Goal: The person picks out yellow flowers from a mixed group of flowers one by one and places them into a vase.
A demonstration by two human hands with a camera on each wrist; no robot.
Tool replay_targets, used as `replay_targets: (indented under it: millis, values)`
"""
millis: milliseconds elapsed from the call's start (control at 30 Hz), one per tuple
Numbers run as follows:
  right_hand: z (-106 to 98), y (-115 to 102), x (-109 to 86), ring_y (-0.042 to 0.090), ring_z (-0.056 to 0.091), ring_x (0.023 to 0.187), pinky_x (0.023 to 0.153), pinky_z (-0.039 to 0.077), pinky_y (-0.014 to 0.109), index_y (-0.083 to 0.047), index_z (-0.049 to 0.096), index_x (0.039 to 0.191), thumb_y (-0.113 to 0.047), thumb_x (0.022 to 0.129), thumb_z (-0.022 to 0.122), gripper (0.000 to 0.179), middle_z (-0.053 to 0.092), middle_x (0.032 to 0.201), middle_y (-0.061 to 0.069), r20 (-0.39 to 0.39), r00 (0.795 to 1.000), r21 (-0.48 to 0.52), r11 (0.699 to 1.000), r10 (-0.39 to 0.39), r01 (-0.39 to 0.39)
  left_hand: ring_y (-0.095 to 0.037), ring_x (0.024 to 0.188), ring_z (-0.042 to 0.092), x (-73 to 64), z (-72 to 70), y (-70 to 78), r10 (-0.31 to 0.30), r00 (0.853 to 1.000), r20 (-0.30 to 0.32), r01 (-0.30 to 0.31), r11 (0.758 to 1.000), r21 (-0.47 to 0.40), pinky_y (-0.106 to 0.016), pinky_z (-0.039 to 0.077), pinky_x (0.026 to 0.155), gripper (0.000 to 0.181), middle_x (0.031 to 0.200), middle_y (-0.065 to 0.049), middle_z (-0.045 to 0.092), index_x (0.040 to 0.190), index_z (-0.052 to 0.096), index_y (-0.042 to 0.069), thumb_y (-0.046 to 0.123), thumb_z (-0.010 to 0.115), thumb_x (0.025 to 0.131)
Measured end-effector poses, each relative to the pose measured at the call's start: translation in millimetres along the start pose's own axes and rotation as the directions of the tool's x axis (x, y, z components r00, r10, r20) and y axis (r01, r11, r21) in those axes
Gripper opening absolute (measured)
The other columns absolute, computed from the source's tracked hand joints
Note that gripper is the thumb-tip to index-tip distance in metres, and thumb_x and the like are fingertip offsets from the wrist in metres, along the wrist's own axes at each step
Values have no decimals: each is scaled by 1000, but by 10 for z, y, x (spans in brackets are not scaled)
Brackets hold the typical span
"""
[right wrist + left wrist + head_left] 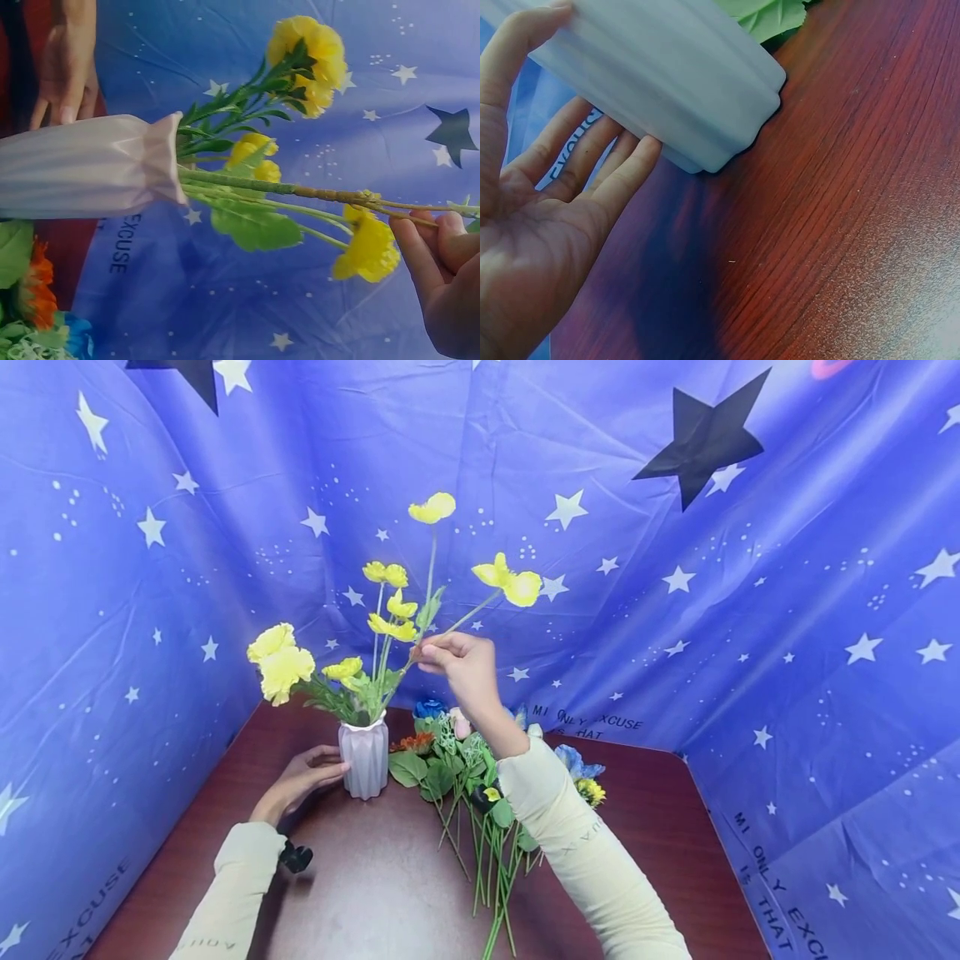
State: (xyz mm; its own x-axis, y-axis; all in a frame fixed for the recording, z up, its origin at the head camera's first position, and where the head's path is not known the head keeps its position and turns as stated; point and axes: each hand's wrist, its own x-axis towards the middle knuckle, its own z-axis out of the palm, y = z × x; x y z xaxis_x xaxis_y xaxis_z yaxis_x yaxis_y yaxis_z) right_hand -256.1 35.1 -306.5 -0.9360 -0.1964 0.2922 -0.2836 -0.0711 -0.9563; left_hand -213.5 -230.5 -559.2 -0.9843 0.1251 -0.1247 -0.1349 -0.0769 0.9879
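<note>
A pale ribbed vase point(364, 762) stands upright on the table, with yellow flowers point(393, 627) on green stems rising from its mouth. My left hand point(309, 779) touches the vase's left side with its fingertips; the left wrist view shows its fingers mostly straight against the wall point(682, 82). Above the vase, my right hand point(463, 670) pinches a branching stem of yellow flowers between thumb and fingers. In the right wrist view, this stem point(330, 193) runs down into the vase mouth, and its brown section shows below my right hand point(448, 274). The lower stem ends are hidden inside the vase.
Several loose flowers point(487, 827) lie right of the vase on the dark red table point(637, 860), partly beneath my right forearm. Among them are orange point(412, 742) and blue blooms point(577, 762). A blue star-patterned cloth point(600, 635) surrounds the table.
</note>
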Motion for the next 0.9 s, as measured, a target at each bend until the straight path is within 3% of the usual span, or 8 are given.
replay_targets:
  millis: [167, 433, 633, 900]
  values:
    - [73, 127, 26, 31, 77, 90, 81, 64, 34, 15, 72, 101, 5, 92, 69, 14, 73, 100, 30, 20, 999, -24, 999, 26, -25, -1, 98, 67, 19, 2, 1, -3, 1000, -1, 3, 1000, 0, -30, 58, 98, 59, 109, 2, 66, 138, 40, -18, 8, 71, 95]
    - [209, 325, 46, 37, 76, 94, 80, 64, 31, 13, 74, 101, 3, 92, 70, 14, 74, 102, 30, 33, 995, -105, 990, 96, -92, -2, 101, 66, 55, -3, 7, 9, 1000, 6, -9, 1000, 2, -27, 58, 97, 61, 119, -9, 61, 140, 36, -19, 6, 69, 95]
    - [296, 423, 9, 36, 76, 92, 78, 64, 29, 13, 75, 100, 4, 92, 70, 13, 74, 102, 28, 32, 988, -137, 980, 152, -147, -2, 102, 66, 51, 5, 22, 5, 1000, 16, -5, 1000, -31, -26, 58, 97, 59, 117, -4, 62, 139, 39, -18, 4, 70, 95]
    - [372, 593, -41, 38, 75, 95, 79, 64, 30, 15, 73, 99, 5, 92, 69, 14, 73, 104, 29, 81, 976, -143, 972, 200, -188, -2, 101, 67, 2, 10, -2, -12, 1000, 0, 12, 1000, 5, -33, 57, 101, 60, 122, -9, 62, 140, 40, -16, 9, 71, 95]
